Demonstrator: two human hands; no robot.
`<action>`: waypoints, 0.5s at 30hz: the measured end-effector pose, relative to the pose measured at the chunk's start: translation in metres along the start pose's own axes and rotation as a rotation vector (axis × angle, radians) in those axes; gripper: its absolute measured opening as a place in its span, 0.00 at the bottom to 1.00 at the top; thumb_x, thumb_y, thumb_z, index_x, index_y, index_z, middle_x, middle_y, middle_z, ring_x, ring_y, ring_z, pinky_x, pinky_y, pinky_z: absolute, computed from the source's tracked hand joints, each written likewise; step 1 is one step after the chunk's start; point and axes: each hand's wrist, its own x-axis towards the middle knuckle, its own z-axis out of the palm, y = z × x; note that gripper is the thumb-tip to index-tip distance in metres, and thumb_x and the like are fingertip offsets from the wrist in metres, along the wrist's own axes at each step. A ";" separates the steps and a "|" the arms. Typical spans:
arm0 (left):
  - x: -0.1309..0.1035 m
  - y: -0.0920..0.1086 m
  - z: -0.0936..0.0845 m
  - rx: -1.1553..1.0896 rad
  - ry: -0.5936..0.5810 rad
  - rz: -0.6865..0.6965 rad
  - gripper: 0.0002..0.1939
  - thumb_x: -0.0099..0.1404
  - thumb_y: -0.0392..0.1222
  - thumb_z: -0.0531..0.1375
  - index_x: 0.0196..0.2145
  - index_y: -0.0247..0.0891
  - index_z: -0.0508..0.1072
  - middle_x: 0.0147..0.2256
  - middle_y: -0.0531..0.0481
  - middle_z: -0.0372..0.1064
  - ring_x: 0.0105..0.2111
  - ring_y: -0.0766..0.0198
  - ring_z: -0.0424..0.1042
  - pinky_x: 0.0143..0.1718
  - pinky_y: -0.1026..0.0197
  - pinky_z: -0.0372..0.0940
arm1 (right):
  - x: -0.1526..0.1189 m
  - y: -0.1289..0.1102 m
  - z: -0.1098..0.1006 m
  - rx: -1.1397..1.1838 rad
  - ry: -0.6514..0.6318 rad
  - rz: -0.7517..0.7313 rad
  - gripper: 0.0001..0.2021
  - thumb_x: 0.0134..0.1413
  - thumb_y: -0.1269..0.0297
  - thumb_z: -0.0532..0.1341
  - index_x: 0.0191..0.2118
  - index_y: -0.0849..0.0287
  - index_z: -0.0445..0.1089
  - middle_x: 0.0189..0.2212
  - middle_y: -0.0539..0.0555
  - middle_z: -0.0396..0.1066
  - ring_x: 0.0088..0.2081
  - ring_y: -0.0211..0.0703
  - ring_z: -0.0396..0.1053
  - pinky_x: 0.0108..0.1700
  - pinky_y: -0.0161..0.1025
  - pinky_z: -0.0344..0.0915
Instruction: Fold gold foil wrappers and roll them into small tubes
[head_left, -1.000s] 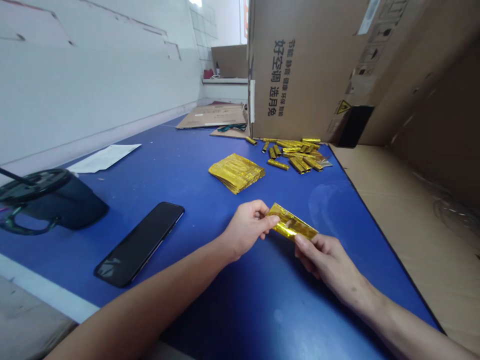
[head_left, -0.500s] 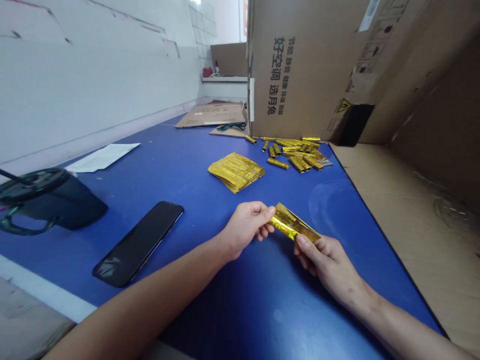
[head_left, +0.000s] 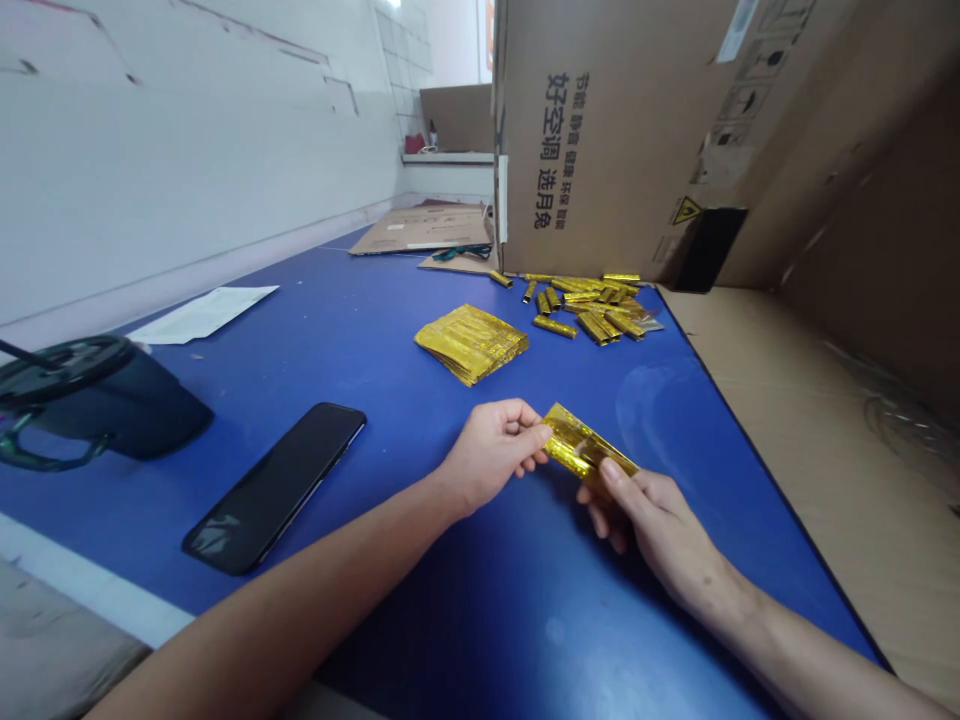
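Between my hands, above the blue table (head_left: 480, 590), is a shiny gold foil sheet (head_left: 576, 440), partly rolled along its near edge. My left hand (head_left: 499, 450) pinches its left end between thumb and fingers. My right hand (head_left: 645, 510) grips the right end, thumb on top and fingers beneath. Beyond my left hand lies a fanned stack of gold foil sheets (head_left: 471, 342). Farther back, in front of the carton, several rolled gold foil tubes (head_left: 600, 322) lie in a loose heap.
A black phone (head_left: 276, 488) lies left of my left arm. Behind it stands a dark lidded mug (head_left: 112, 395) with a straw, near a white paper (head_left: 206, 315). A large cardboard carton (head_left: 615, 140) rises at the back right. Flattened cardboard (head_left: 420, 230) lies at the far end.
My right thumb has moved up onto the foil sheet, and the right fingers have loosened and shifted beneath it. My left hand keeps its pinch on the left end.
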 end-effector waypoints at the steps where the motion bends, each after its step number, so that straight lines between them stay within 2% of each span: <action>1: 0.000 0.000 0.000 0.008 -0.003 0.007 0.06 0.54 0.38 0.56 0.23 0.33 0.63 0.18 0.54 0.64 0.16 0.75 0.60 0.17 0.71 0.55 | 0.000 0.000 0.000 0.001 -0.006 0.003 0.22 0.53 0.47 0.47 0.26 0.61 0.65 0.14 0.47 0.60 0.15 0.32 0.54 0.17 0.31 0.51; 10: 0.001 -0.007 0.000 0.038 0.042 0.042 0.07 0.55 0.40 0.55 0.24 0.33 0.64 0.18 0.54 0.64 0.17 0.74 0.61 0.17 0.71 0.56 | -0.001 0.003 0.000 -0.118 -0.054 -0.053 0.18 0.54 0.51 0.49 0.28 0.61 0.64 0.16 0.46 0.59 0.16 0.31 0.53 0.17 0.30 0.50; 15: 0.001 -0.008 0.002 0.054 0.069 0.018 0.08 0.55 0.40 0.56 0.22 0.34 0.63 0.17 0.56 0.62 0.15 0.74 0.60 0.16 0.72 0.55 | -0.003 0.003 0.001 -0.212 -0.057 -0.063 0.16 0.54 0.54 0.50 0.27 0.60 0.64 0.16 0.45 0.58 0.17 0.31 0.53 0.18 0.30 0.51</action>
